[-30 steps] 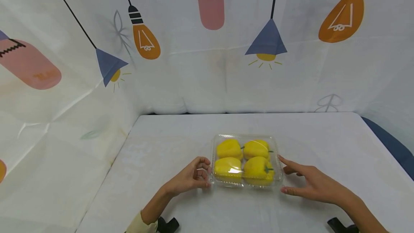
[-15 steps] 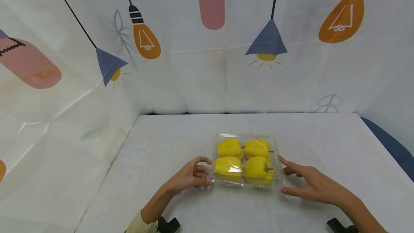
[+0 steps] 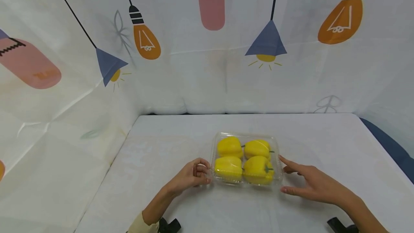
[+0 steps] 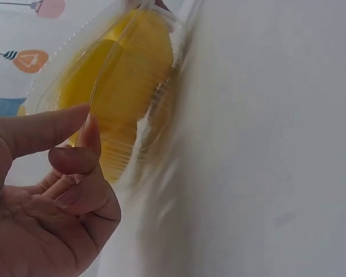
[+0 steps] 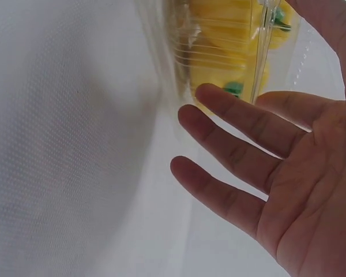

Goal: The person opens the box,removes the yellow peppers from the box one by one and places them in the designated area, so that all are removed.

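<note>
A clear plastic clamshell box [image 3: 246, 183] lies on the white table with several yellow bell peppers [image 3: 229, 168] inside; green stems show on some. At its left side my left hand [image 3: 191, 175] pinches the rim between thumb and forefinger, the other fingers curled, as the left wrist view shows. My right hand [image 3: 308, 182] is at the box's right side, fingers extended and thumb spread apart. Its forefinger reaches the right rim; whether it touches is hard to tell. From the right wrist, the remaining fingers [image 5: 230, 151] look straight and hold nothing.
The white tabletop [image 3: 168, 132] extends around the box. White curtains printed with lamps and bulbs [image 3: 200, 71] hang behind and to the left. Dark devices are strapped at both wrists, and a dark blue surface [image 3: 388, 143] lies beyond the table's right edge.
The box has shifted very slightly away from me. My left fingers have adjusted a little at its left rim, while my right hand stays nearly still.
</note>
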### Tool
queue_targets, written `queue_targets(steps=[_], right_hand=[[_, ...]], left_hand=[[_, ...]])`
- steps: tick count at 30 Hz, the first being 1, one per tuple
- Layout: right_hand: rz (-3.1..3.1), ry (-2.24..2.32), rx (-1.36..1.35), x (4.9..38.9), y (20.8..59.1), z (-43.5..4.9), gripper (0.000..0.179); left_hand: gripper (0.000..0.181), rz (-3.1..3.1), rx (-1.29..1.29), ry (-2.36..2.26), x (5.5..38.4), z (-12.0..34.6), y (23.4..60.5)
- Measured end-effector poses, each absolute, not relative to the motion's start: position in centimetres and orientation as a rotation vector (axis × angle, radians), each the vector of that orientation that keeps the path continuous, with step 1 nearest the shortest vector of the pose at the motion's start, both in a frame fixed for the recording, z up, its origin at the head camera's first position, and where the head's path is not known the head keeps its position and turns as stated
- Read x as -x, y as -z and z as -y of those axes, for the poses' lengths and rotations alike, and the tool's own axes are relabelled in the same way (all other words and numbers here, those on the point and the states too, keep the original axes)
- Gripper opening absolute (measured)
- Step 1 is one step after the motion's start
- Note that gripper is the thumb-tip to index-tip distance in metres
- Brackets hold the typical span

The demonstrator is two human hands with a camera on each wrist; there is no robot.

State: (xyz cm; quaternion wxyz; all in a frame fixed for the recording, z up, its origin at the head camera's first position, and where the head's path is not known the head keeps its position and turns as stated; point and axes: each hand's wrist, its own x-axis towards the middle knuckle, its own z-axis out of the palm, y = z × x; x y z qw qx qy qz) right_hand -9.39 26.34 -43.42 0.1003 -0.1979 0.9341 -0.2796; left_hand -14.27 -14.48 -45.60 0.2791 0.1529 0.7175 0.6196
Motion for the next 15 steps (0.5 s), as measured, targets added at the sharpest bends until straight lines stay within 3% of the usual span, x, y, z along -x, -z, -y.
queue_targets(steps=[9,15], right_hand=[[-2.951,0.759,0.568,8.98,43.45,-26.14,0.085],[-3.088,0.816,0.746,8.72,43.78,-26.26,0.071]], left_hand=[[0.048,-1.989,-0.504,-1.593,14.06,14.39,44.91],[0.049,-2.01,-0.507,-1.567,14.0,14.29,44.79]])
